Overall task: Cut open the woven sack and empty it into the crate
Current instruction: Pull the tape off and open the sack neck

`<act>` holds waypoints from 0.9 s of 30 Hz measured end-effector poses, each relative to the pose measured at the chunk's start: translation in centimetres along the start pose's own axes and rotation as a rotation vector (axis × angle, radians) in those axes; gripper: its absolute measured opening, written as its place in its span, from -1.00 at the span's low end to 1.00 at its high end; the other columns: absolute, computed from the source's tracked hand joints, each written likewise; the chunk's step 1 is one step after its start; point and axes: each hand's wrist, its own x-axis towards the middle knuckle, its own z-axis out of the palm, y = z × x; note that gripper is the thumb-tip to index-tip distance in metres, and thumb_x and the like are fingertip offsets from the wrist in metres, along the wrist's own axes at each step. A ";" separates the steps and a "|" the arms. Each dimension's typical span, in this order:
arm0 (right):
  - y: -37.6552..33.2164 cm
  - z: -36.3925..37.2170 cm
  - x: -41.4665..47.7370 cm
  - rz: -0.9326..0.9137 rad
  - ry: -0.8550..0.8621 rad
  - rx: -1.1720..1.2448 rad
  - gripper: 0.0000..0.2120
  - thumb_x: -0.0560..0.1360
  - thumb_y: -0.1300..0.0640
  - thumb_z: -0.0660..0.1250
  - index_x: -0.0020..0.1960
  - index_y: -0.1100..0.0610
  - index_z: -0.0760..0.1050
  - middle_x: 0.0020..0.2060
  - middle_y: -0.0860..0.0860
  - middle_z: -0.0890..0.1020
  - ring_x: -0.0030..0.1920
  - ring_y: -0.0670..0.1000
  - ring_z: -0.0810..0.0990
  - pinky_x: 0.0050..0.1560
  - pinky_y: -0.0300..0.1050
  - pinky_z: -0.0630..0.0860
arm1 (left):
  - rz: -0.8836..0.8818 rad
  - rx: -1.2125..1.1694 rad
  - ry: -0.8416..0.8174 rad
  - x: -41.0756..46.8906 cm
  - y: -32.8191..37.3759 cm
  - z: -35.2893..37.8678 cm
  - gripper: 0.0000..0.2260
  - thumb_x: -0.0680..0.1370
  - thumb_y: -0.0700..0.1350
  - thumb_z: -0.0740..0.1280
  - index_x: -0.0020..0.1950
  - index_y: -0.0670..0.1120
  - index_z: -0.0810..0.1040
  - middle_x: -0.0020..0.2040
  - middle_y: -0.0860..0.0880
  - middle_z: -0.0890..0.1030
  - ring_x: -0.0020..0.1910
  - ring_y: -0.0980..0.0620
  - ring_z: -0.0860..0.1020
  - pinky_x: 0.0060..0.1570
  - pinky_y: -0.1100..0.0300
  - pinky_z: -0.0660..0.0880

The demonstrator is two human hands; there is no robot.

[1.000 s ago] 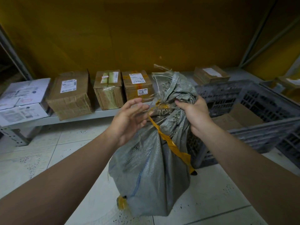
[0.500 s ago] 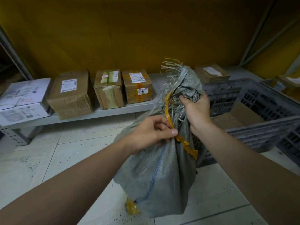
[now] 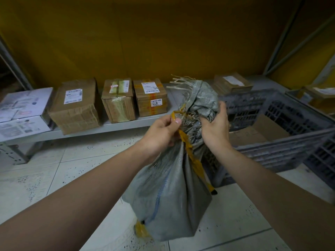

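Note:
A grey woven sack [image 3: 168, 192] stands upright on the tiled floor in front of me, its frayed neck bunched at the top. A yellow tape strip [image 3: 194, 160] runs from the neck down the sack's right side. My left hand [image 3: 161, 134] pinches the upper end of that tape at the neck. My right hand [image 3: 215, 127] grips the bunched sack neck from the right. The grey slatted plastic crate [image 3: 282, 153] sits on the floor just right of the sack, with flat cardboard lying inside. No cutting tool is visible.
A low grey shelf [image 3: 116, 126] along the yellow wall carries several taped cardboard boxes [image 3: 74, 105] and white cartons [image 3: 23, 111] at the left. Another flat box [image 3: 232, 83] lies behind the crate. A second crate edge [image 3: 324, 165] shows at far right.
My left hand rose from the sack's front to the neck and now pinches the yellow tape end. The sack has tipped back toward upright; my right hand stays on the neck.

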 end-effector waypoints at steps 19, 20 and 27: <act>0.9 -1.5 4.6 -0.041 -0.018 0.030 -0.40 0.49 0.33 0.41 0.46 0.09 0.31 0.33 0.02 0.51 0.33 0.06 0.48 0.35 0.13 0.46 | 0.184 0.696 0.175 0.7 6.6 -7.3 -0.71 0.58 0.05 0.36 -0.12 -0.17 0.65 -0.23 -0.21 0.58 -0.45 0.16 0.40 -0.46 0.31 0.39; 0.6 -1.5 4.6 -0.047 -0.031 0.046 -0.44 0.50 0.36 0.39 0.44 0.09 0.34 0.26 -0.03 0.54 0.30 0.04 0.50 0.34 0.13 0.47 | 0.201 0.724 0.174 0.8 6.5 -7.6 -0.72 0.58 0.04 0.36 -0.12 -0.17 0.65 -0.22 -0.22 0.60 -0.43 0.15 0.44 -0.43 0.29 0.42; -1.2 -2.1 3.8 -0.011 -0.360 0.060 -0.65 0.44 0.24 0.49 0.19 0.04 0.56 0.05 -0.05 0.67 0.07 -0.03 0.64 0.16 -0.05 0.55 | 0.270 0.860 0.287 1.0 2.7 -10.0 -0.77 0.61 0.00 0.33 -0.09 -0.14 0.61 -0.26 -0.08 0.61 -0.36 0.08 0.48 -0.42 0.25 0.35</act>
